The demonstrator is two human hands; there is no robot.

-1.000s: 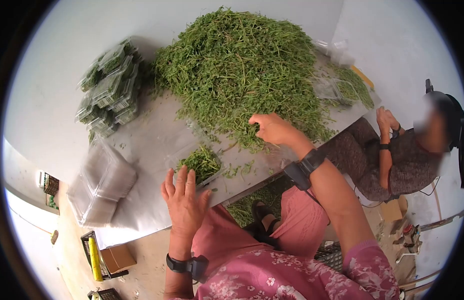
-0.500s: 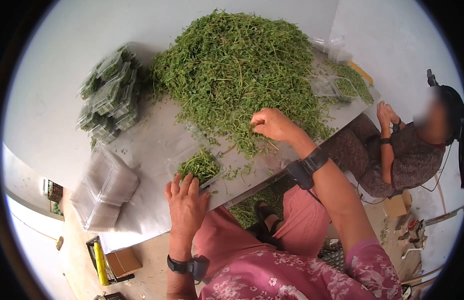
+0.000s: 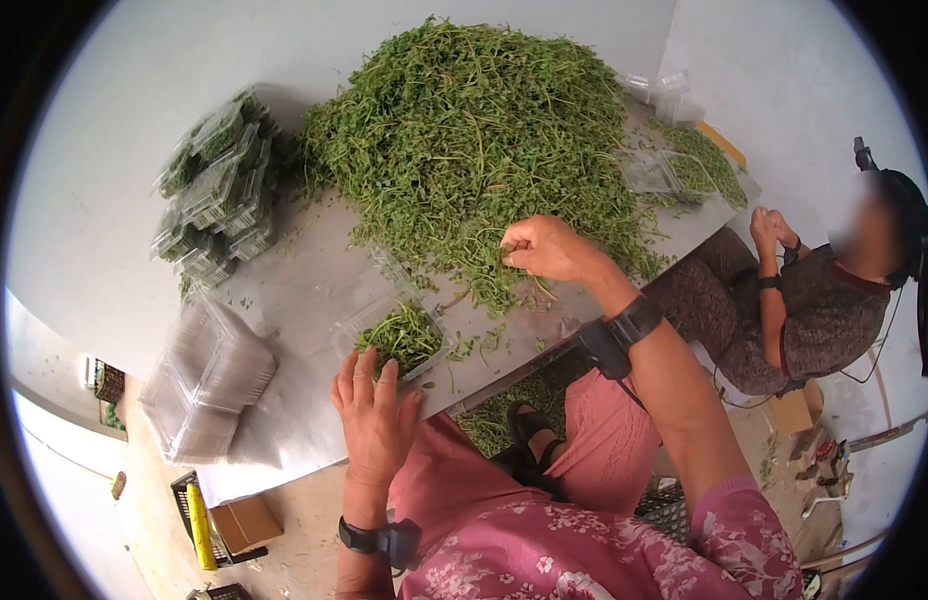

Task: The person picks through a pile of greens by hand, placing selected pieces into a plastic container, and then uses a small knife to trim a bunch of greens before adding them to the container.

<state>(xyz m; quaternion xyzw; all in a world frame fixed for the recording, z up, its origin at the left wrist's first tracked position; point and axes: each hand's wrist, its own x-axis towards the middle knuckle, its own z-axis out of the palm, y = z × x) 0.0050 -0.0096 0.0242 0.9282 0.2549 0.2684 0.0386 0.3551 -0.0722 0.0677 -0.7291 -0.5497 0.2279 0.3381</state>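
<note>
While the left hand (image 3: 376, 410) has barely moved in the last half second, the right hand (image 3: 552, 250) has, over the past second, drawn its fingertips together at the near edge of the heap (image 3: 474, 130), and now seems to pinch a small sprig (image 3: 506, 252); the work looks to be at gathering, not filling. The left hand is loosely spread, its fingertips at the near-left edge of the box (image 3: 431, 362), though whether they touch it I cannot tell. That box sits near the table (image 3: 304, 265) edge, thin clear plastic with loose greens (image 3: 402, 330) inside. The heap is a tangled, springy-looking dome of leaf and wiry stem. To the left, nested trays (image 3: 209, 375) show ribbed, milky sides below a stack (image 3: 224, 185) of glossy, green-filled packs. The table is smooth, dull grey.
</note>
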